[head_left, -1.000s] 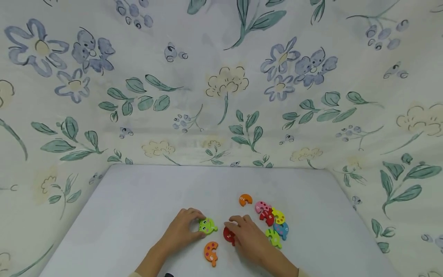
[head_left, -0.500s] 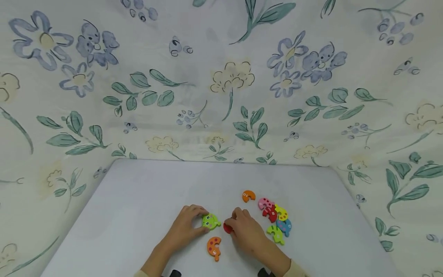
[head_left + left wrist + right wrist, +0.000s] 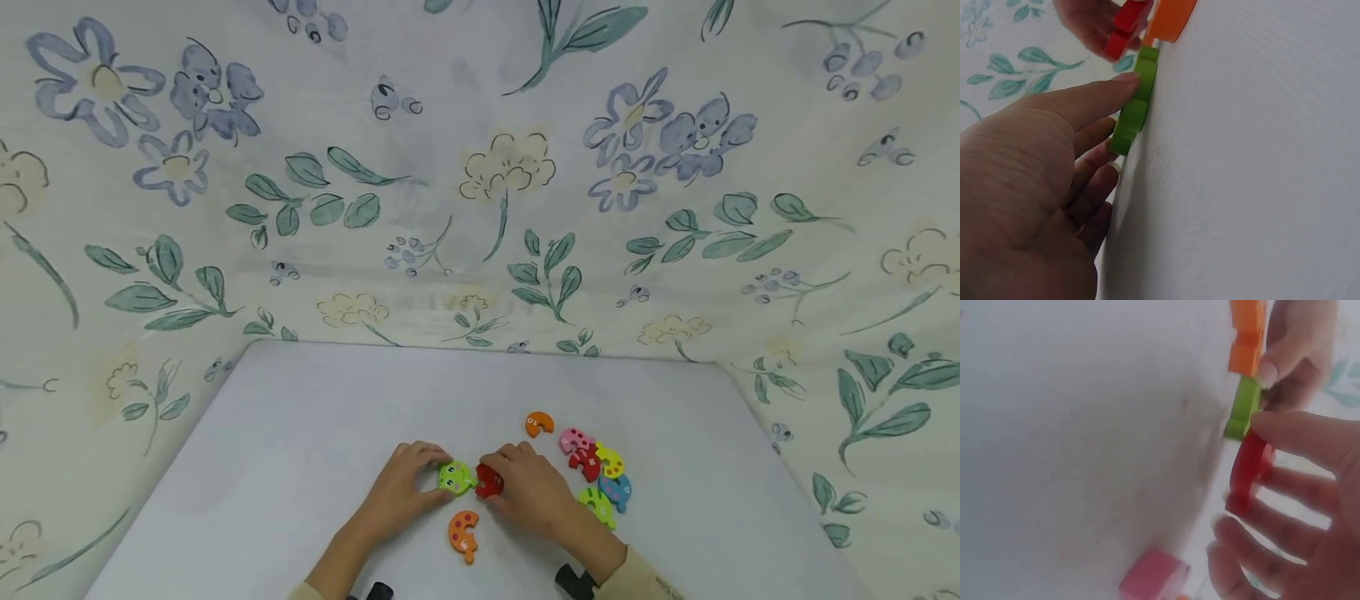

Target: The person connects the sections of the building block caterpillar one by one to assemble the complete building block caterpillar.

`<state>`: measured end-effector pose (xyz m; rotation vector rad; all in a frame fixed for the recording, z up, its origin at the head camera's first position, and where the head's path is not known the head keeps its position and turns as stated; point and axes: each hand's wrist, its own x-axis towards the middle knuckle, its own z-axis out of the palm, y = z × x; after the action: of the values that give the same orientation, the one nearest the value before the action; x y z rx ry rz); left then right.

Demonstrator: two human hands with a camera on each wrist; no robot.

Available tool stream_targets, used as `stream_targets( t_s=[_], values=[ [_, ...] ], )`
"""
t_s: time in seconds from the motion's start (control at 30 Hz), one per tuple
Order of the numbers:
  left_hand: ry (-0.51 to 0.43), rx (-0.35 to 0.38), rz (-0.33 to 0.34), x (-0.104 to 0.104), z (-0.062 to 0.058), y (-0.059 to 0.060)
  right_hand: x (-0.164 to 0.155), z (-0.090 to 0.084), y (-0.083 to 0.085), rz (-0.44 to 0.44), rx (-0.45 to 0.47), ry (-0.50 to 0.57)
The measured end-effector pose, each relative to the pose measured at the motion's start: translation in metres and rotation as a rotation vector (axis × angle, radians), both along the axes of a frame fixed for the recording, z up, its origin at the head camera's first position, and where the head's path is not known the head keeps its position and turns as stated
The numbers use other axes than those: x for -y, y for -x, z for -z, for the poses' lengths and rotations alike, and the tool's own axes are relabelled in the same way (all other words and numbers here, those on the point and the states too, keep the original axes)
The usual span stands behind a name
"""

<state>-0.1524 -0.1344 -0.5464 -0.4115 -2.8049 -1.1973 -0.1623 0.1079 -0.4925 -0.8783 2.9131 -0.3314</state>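
Observation:
My left hand (image 3: 405, 483) pinches a green puzzle piece with a smiling animal face (image 3: 452, 477) between thumb and fingers. The piece lies flat at the table surface, its small knob pointing right. With thumb and fingertips my right hand (image 3: 531, 493) grips a red puzzle piece (image 3: 490, 481) marked with a number, right beside that knob. In the right wrist view the red piece (image 3: 1247, 467) is tilted, close to the green piece (image 3: 1244, 406). Just below both lies a spotted orange piece (image 3: 462, 536) with a 3 on it, touched by neither hand.
Right of my right hand is a cluster of pieces: pink (image 3: 574, 441), red (image 3: 586, 462), yellow (image 3: 611, 460), blue (image 3: 617, 492) and striped green (image 3: 597, 507). Another orange piece (image 3: 538, 423) lies farther back. A floral cloth (image 3: 502, 250) rises behind the white table (image 3: 337, 400).
My right hand has lifted and turned the red piece and brought it left and up, close to the green piece's knob. The left hand keeps holding the green piece. The head view shifted slightly.

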Motion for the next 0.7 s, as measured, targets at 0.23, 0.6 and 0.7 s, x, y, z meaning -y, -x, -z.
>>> stream_targets(
  t_s=[0.23, 0.6, 0.7],
  values=[
    [-0.014, 0.005, 0.008, 0.000, 0.000, 0.002, 0.007, -0.002, 0.005, -0.046, 0.016, -0.006],
    [-0.020, 0.013, 0.018, 0.002, 0.004, -0.002, 0.016, 0.005, 0.009, -0.015, 0.047, -0.080],
    [-0.031, 0.016, 0.020, 0.002, 0.005, -0.002, 0.016, 0.005, 0.009, 0.002, 0.046, -0.077]
  ],
)
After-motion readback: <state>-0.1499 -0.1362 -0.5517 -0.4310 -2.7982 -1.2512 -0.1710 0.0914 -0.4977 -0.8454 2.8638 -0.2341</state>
